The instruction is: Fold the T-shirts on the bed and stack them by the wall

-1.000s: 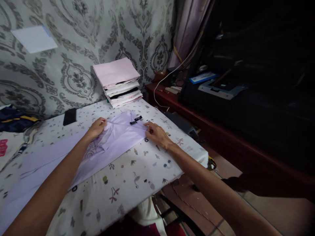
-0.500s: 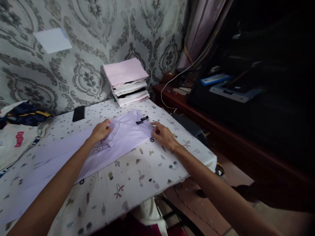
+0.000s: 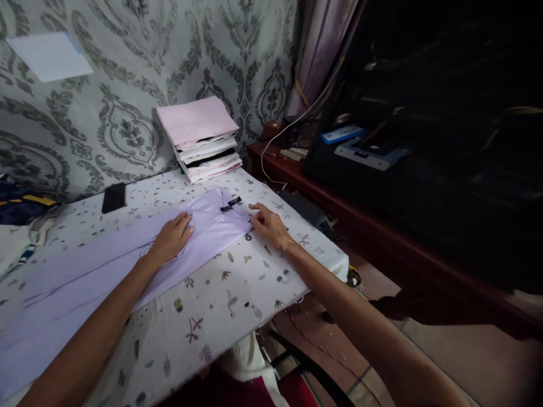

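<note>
A lavender garment point(image 3: 212, 223) lies folded lengthwise across the patterned tablecloth point(image 3: 237, 282), with a black label point(image 3: 231, 204) near its right end. My left hand point(image 3: 172, 237) rests flat on the middle of the cloth, fingers extended, covering part of a printed design. At the garment's right edge, my right hand point(image 3: 269, 225) has its index finger stretched out and the other fingers curled; its thumb side touches the fabric's corner.
Behind the garment stands a stack of folded clothes point(image 3: 199, 130) topped with pink. A black phone point(image 3: 114, 198) lies at the back left, near a pile of clothes point(image 3: 21, 209). A dark red desk point(image 3: 360, 215) with a white cable point(image 3: 271, 135) is at the right.
My left hand has gone from pinching a fold of the garment to lying flat on it, and the fold is smoother. My right hand's fingers have loosened at the corner. The view has shifted right.
</note>
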The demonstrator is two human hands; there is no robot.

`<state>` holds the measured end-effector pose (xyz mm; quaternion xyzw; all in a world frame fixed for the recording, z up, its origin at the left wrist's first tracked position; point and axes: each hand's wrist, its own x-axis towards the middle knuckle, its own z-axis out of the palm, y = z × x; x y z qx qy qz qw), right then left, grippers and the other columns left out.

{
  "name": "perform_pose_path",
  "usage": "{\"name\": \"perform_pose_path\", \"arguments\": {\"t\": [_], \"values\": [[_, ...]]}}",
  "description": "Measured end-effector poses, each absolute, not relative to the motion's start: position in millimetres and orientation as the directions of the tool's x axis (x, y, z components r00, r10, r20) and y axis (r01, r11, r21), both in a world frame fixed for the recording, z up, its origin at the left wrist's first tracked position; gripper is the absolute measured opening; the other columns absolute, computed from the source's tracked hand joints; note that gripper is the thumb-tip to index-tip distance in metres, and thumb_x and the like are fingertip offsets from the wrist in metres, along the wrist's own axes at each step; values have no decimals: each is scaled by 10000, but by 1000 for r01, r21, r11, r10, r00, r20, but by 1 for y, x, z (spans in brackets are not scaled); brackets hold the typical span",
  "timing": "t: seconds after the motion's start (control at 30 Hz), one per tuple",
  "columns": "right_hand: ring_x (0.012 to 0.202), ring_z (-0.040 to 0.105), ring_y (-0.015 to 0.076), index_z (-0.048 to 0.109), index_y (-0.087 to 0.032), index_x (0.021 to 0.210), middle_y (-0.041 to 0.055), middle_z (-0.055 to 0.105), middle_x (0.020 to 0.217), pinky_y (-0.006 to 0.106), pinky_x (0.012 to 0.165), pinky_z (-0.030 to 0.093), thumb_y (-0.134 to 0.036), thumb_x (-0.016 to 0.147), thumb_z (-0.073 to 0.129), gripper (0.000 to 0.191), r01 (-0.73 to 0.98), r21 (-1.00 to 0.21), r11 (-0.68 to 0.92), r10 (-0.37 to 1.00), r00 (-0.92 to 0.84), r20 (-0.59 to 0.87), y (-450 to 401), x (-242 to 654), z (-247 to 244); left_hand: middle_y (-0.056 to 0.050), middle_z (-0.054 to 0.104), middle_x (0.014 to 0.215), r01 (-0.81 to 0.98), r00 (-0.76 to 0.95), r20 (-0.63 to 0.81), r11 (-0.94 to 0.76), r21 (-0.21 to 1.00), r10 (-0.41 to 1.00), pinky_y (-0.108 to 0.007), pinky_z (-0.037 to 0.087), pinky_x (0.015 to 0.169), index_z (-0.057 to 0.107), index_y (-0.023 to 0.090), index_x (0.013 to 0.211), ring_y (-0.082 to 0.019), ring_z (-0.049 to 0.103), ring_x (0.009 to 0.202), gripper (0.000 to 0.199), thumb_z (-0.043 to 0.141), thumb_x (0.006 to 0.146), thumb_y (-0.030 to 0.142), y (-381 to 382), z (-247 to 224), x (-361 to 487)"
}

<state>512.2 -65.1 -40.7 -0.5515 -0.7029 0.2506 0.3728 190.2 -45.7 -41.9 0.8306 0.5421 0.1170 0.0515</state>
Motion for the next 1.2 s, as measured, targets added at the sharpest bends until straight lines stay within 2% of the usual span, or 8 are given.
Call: {"name": "perform_pose_path", "arguments": {"t": [0.27,0.4,0.5,0.7,0.8,0.9,1.03,1.2], "values": [[715,608,176,628,-191,1133,3,679,748,307,732,461,-223,869,478,305,569,-785,244,961,-35,273,-66,515,-38,-153,458,1532,892,373,189,-408,198,908,-447,326,1172,498,132,1416,-272,447,1396,592,249,1007,480,-45,-47,189],[864,595,221,683,-202,961,57,692,853,357,810,480,-277,889,546,172,578,-656,486,863,-199,465,-74,508,-34,-142,459,1535,895,369,200,-405,187,907,-452,334,1169,495,149,1420,-268,452,1395,573,260,1010,473,-44,-50,189],[838,573,222,680,-207,862,64,691,831,376,832,477,-263,908,540,157,579,-559,593,796,-321,513,-75,503,-36,-142,450,1541,901,358,195,-392,187,913,-464,326,1174,489,148,1423,-275,424,1416,574,262,1008,472,-45,-52,188],[848,607,215,674,-197,813,60,698,851,344,809,463,-235,909,489,212,644,-675,360,911,-87,402,-66,512,-38,-158,488,1503,879,383,172,-415,233,908,-453,352,1156,507,121,1393,-293,467,1372,587,300,984,489,-38,-45,184],[874,625,203,680,-185,792,60,696,882,334,854,458,-217,927,423,292,605,-719,341,929,-101,356,-62,518,-37,-139,564,1420,874,368,157,-398,278,917,-432,402,1109,516,148,1380,-285,519,1305,561,316,977,483,-26,-36,184],[927,614,207,693,-184,805,59,691,868,359,946,429,-211,953,384,344,637,-676,370,926,-191,327,-60,519,-38,-121,572,1387,880,353,150,-382,281,924,-423,433,1059,528,188,1363,-279,523,1279,497,315,979,421,-13,-30,190],[931,592,207,681,-184,811,66,675,876,379,980,405,-256,995,374,365,704,-588,398,917,-282,282,-61,515,-37,-120,618,1229,912,353,132,-372,175,926,-440,461,973,604,216,1271,-303,561,1159,421,372,951,360,-1,-30,199],[911,557,215,652,-185,760,81,636,887,369,909,422,-334,1011,401,384,777,-530,339,939,-251,234,-67,511,-32,-99,639,934,911,327,204,-365,190,923,-393,470,896,661,195,909,-277,591,953,205,494,857,303,11,-26,198]]}}
